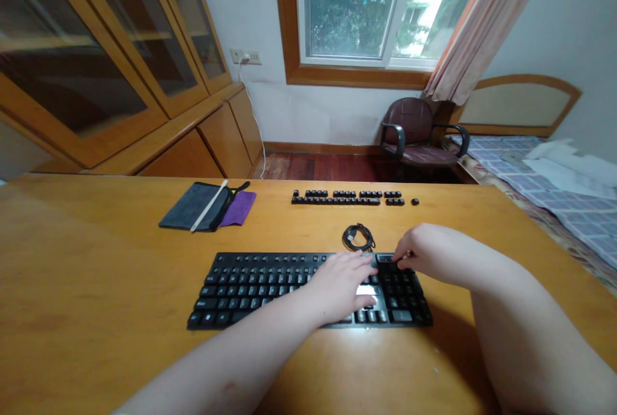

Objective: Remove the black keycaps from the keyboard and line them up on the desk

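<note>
A black computer keyboard [222, 304] lies flat on the wooden desk in front of me. My left hand [337, 283] rests palm down across its right half, fingers spread, covering some of the keys. At the upper right corner, above the number pad, my right hand [412, 249] is bent down with its fingertips pinched together at the keyboard's top edge. What sits between those fingertips, if anything, is too small to make out. Just behind the keyboard lies its coiled black cable [357, 237]. Loose black keycaps [335, 200] stand in two rows farther back, and a single keycap [415, 202] sits at their right end.
Left of the keycaps, a dark grey zip pouch [186, 206] lies with a pale stick [208, 207] across it and a purple cloth [240, 208] partly underneath. Beyond the wooden desk [96, 261] are a glass-doored cabinet [159, 106], an office chair [409, 126] and a bed [573, 167].
</note>
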Motion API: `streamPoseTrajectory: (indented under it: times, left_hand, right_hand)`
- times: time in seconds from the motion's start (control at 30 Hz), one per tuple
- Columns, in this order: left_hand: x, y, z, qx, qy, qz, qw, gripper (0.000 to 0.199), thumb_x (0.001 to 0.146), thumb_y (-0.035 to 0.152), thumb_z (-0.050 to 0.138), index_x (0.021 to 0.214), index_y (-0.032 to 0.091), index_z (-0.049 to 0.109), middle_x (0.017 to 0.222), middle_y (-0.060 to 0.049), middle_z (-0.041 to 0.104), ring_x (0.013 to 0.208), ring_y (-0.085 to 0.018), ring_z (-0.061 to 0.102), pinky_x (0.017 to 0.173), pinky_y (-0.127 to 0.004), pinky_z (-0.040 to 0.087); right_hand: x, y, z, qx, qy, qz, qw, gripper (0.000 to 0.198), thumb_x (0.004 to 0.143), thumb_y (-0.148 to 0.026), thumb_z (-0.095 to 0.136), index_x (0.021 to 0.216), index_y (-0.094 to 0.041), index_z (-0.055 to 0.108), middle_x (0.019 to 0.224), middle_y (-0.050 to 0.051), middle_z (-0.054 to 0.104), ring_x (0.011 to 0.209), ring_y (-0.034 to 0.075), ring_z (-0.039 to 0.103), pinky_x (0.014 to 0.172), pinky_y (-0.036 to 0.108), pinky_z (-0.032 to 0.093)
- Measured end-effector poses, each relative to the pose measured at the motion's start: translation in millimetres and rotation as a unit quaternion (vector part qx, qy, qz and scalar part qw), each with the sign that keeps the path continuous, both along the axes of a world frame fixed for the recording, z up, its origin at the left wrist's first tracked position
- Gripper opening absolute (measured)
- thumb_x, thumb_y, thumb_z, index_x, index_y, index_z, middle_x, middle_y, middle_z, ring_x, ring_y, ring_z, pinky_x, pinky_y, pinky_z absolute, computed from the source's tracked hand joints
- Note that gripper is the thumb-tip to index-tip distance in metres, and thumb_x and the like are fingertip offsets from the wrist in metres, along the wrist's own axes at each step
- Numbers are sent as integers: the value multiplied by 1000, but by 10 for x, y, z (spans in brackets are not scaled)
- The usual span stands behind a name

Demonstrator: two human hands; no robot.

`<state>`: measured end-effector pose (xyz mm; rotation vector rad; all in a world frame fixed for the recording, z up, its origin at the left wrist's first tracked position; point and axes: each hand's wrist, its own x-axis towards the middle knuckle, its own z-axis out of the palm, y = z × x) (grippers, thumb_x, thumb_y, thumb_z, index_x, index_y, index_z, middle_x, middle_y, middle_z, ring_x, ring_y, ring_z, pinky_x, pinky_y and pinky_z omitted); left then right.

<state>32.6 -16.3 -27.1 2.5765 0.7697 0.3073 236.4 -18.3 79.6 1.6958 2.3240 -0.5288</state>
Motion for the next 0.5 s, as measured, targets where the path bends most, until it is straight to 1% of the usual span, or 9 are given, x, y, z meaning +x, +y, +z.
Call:
streamPoseTrajectory:
  times: [0.2, 0.5]
  left_hand:
    - [2, 1, -13, 6, 3, -1, 1000, 52, 78, 48, 61, 124, 24, 52, 140, -5, 45, 129, -25, 39, 105, -44, 32]
    - [1, 8, -31, 1, -3, 2, 1000, 52, 77, 48, 63, 122, 24, 53, 139, -5, 47, 128, -25, 40, 105, -44, 33]
  right_hand:
    - [-52, -9, 66, -5, -25, -20, 999, 23, 71, -20, 55, 79, -24, 75, 72, 3, 71, 60, 14, 59, 54, 22, 39]
    - [-45, -4, 50, -8, -22, -26, 999, 22, 72, -21, 55, 78, -24, 75, 71, 3, 71, 59, 14, 59, 53, 21, 39]
